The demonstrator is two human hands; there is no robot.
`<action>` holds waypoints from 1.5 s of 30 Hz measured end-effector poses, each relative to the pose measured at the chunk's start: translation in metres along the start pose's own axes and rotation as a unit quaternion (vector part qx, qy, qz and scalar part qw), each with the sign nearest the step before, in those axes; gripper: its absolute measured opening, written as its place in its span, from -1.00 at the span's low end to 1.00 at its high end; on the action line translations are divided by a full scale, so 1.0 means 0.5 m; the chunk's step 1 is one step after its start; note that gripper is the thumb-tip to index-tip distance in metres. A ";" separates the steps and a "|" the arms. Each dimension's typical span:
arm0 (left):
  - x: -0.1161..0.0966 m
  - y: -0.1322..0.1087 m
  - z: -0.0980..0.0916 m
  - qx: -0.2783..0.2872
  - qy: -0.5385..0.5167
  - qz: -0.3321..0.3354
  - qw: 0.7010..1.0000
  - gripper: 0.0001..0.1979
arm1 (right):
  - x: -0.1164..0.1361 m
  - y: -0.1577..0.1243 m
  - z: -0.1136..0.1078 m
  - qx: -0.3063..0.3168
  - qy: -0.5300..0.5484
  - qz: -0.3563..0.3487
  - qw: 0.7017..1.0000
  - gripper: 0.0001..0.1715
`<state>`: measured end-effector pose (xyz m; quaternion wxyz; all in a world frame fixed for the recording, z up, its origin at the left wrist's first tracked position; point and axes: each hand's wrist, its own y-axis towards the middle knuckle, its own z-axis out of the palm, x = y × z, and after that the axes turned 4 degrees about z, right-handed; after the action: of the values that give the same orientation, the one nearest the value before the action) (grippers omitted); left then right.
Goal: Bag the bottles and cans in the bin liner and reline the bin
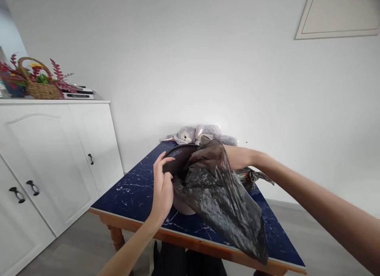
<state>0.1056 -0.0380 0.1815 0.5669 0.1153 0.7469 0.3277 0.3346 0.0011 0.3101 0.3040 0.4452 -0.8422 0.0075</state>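
A round bin point(184, 208), dark inside and pale on its lower outer wall, stands near the front of the blue table. My left hand point(162, 183) is closed on its left rim, with fingertips bent over the edge. A thin black plastic trash bag point(225, 204) lies across the bin's right side and hangs down past the table's front edge. Behind the film, my right hand point(214, 154) holds up the bag's top part; its fingers show only dimly through the plastic. Part of the bag dips into the bin's mouth.
A grey plush toy point(204, 132) lies along the table's back edge by the wall. Another dark plastic bundle point(251, 176) sits under my right forearm. The table point(132, 197) has a marbled top and wooden edge. White cabinets point(53, 149) with a flower basket point(44, 89) stand left.
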 end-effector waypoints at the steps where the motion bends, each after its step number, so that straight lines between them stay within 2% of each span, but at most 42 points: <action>1: -0.003 0.002 0.003 0.010 0.007 -0.006 1.000 -0.64 | 0.002 -0.001 -0.009 0.014 0.003 -0.003 1.000 -0.65; 4: -0.009 0.004 0.013 0.039 0.018 -0.048 0.998 -0.62 | 0.010 -0.003 -0.029 0.009 0.020 -0.005 1.000 -0.56; 7: -0.006 0.003 0.011 0.060 0.022 -0.086 0.994 -0.62 | 0.014 -0.004 -0.032 -0.010 0.001 0.008 1.000 -0.58; 9: -0.006 0.005 0.001 0.061 0.035 -0.080 0.994 -0.61 | 0.017 -0.007 -0.024 -0.011 -0.026 0.018 0.999 -0.60; 11: -0.016 0.016 -0.010 0.043 0.062 -0.020 0.997 -0.60 | 0.027 -0.012 -0.007 -0.012 -0.051 0.024 0.998 -0.60; 13: -0.038 0.041 -0.020 0.031 0.100 0.106 0.989 -0.57 | 0.047 -0.017 0.017 -0.016 -0.078 0.020 0.997 -0.60; 15: -0.067 0.078 -0.026 0.068 0.142 0.250 0.955 -0.53 | 0.075 -0.024 0.046 -0.012 -0.116 0.015 0.993 -0.63; 17: -0.090 0.119 -0.030 0.144 0.185 0.356 0.904 -0.51 | 0.102 -0.037 0.072 -0.007 -0.152 0.016 0.988 -0.65; 19: -0.098 0.153 -0.036 0.201 0.212 0.411 0.864 -0.57 | 0.120 -0.059 0.091 -0.010 -0.177 0.019 0.984 -0.62; 22: -0.083 0.177 -0.053 0.206 0.219 0.435 0.849 -0.67 | 0.114 -0.110 0.105 -0.052 -0.197 0.004 0.979 -0.58; 26: -0.059 0.175 -0.078 0.167 0.198 0.411 0.874 -0.65 | 0.067 -0.173 0.117 -0.104 -0.244 -0.023 0.964 -0.35; 28: -0.064 0.170 -0.081 0.161 0.171 0.391 0.890 -0.67 | 0.045 -0.184 0.130 -0.113 -0.277 -0.037 0.953 -0.36; 30: -0.079 0.167 -0.076 0.194 0.144 0.379 0.893 -0.69 | 0.031 -0.179 0.148 -0.132 -0.310 -0.055 0.940 -0.43; 34: -0.107 0.168 -0.048 0.338 0.150 0.334 0.867 -0.75 | 0.021 -0.146 0.197 -0.165 -0.362 -0.079 0.914 -0.48; 36: -0.101 0.175 -0.031 0.333 0.201 0.293 0.873 -0.71 | 0.019 -0.130 0.225 -0.164 -0.378 -0.093 0.906 -0.48; 38: -0.081 0.189 -0.016 0.286 0.269 0.245 0.886 -0.47 | 0.017 -0.117 0.253 -0.150 -0.378 -0.091 0.909 -0.49; 40: -0.054 0.207 -0.008 0.277 0.324 0.191 0.884 -0.36 | 0.016 -0.109 0.275 -0.122 -0.366 -0.077 0.920 -0.50; 42: -0.029 0.225 -0.009 0.291 0.339 0.148 0.882 -0.47 | 0.016 -0.106 0.282 -0.074 -0.339 -0.072 0.935 -0.51; 43: -0.018 0.235 -0.013 0.288 0.324 0.133 0.892 -0.54 | 0.017 -0.107 0.279 -0.045 -0.314 -0.077 0.945 -0.51; 45: 0.005 0.253 -0.025 0.246 0.254 0.099 0.930 -0.63 | 0.025 -0.110 0.258 0.006 -0.237 -0.089 0.968 -0.52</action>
<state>0.0682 0.0547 0.2600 0.2766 0.2376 0.9080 0.2066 0.3059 -0.0779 0.1971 0.0930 0.5091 -0.8472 -0.1201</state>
